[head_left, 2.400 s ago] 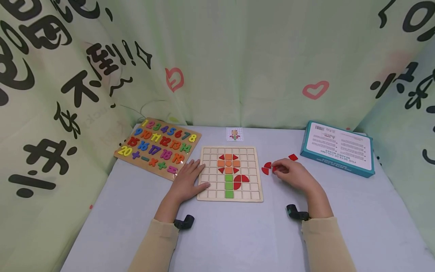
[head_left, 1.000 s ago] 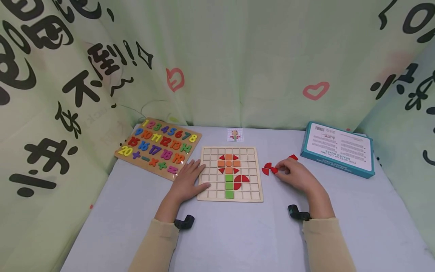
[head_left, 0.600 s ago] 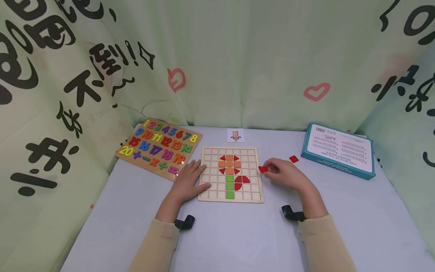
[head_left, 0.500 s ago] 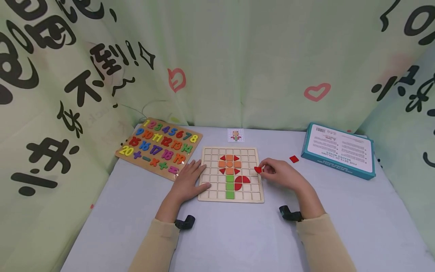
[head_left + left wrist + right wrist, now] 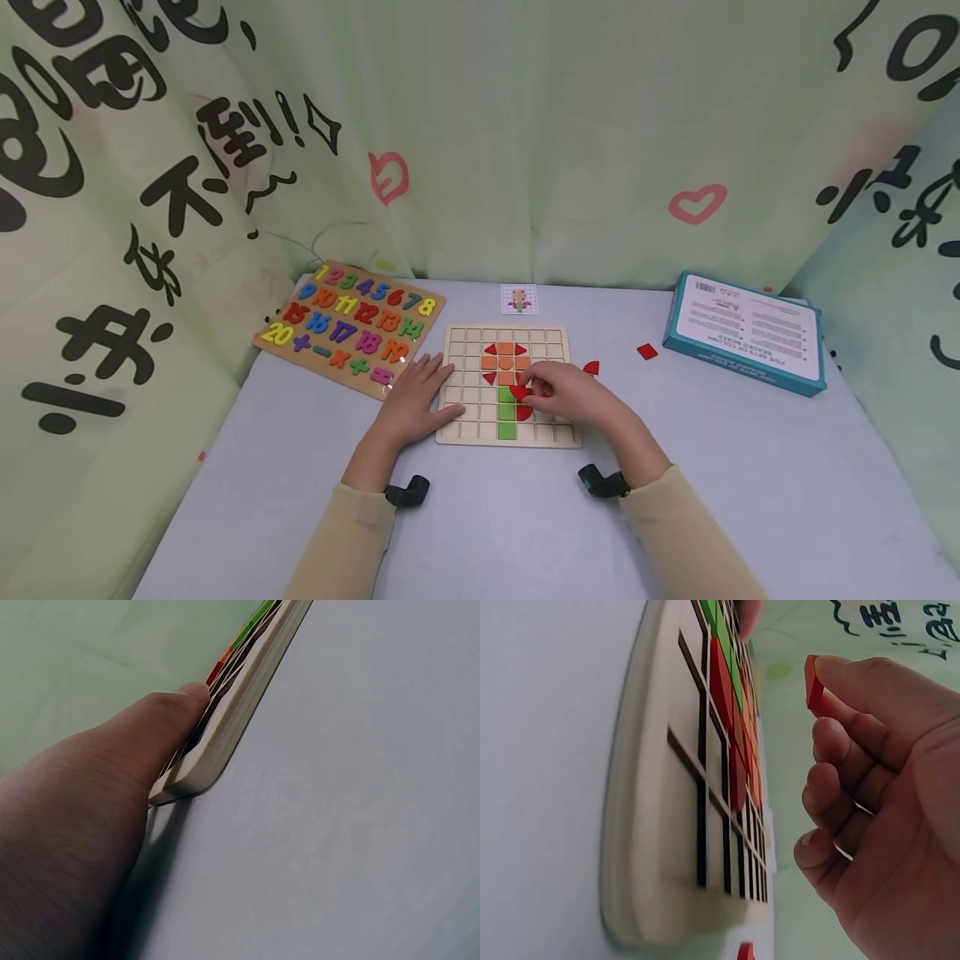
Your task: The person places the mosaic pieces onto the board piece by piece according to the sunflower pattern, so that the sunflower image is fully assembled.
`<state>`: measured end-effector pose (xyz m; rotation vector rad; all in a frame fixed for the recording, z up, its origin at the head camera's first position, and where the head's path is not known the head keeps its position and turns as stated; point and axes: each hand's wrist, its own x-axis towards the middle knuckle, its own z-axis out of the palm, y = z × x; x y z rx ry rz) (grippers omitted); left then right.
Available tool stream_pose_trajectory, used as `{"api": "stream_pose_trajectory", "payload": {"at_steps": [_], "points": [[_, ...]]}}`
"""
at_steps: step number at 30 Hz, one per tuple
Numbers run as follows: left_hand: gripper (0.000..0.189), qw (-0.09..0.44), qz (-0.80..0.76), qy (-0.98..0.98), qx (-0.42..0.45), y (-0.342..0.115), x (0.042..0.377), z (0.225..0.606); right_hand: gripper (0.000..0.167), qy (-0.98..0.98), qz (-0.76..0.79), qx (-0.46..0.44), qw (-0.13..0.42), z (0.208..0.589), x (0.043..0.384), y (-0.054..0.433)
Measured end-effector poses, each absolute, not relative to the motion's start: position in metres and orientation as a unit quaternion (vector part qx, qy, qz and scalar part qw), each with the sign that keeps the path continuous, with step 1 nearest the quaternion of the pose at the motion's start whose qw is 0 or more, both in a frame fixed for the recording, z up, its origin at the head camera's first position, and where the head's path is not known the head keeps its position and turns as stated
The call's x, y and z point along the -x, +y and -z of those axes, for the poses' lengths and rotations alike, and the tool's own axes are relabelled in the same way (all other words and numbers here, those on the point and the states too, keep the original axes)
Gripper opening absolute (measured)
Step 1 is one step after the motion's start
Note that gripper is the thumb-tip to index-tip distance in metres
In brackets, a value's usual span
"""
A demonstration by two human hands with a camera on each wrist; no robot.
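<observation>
My right hand (image 5: 573, 393) pinches a red quarter-circle tile (image 5: 814, 684) between thumb and index finger, above the wooden grid board (image 5: 551, 342). The other fingers are curled in the right wrist view. On the board, orange, red and green tiles form a flower shape with a green column (image 5: 506, 429) as its stem. Red tiles (image 5: 524, 412) lie right of that column, partly hidden by the hand. My left hand (image 5: 408, 408) rests flat on the board's left edge, its thumb (image 5: 169, 712) on the rim.
Right of the board lie a red quarter-circle tile (image 5: 592, 367) and a red square tile (image 5: 647, 352). A pattern card (image 5: 519, 299) sits behind the board. At the left is a number board (image 5: 352, 329), at the right a teal box (image 5: 742, 329).
My right hand has picked a red tile from the loose ones at the right and carried it left over the board. The left hand has stayed in place.
</observation>
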<state>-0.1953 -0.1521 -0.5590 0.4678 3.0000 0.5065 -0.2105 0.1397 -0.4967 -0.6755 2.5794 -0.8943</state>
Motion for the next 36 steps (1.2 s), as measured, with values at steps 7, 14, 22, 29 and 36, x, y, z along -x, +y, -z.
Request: {"api": "stream_pose_trajectory", "payload": {"at_steps": [7,14,22,29,36], "points": [[0.082,0.031,-0.161,0.975,-0.15,-0.152,0.196,0.561,0.017,0.907,0.285,0.283,0.126,0.505,0.209,0.119],[0.082,0.036,-0.167,0.974,-0.147,-0.151,0.196,0.561,0.012,0.912,0.255,0.297,0.119,0.51,0.207,0.103],[0.082,0.036,-0.167,0.974,-0.148,-0.152,0.195,0.56,0.017,0.922,0.229,0.288,0.123,0.514,0.204,0.095],[0.082,0.035,-0.165,0.975,-0.147,-0.152,0.195,0.561,0.022,0.928,0.2,0.289,0.123,0.516,0.205,0.091],[0.083,0.035,-0.165,0.975,-0.146,-0.152,0.196,0.562,0.021,0.93,0.19,0.291,0.123,0.516,0.205,0.09]]}}
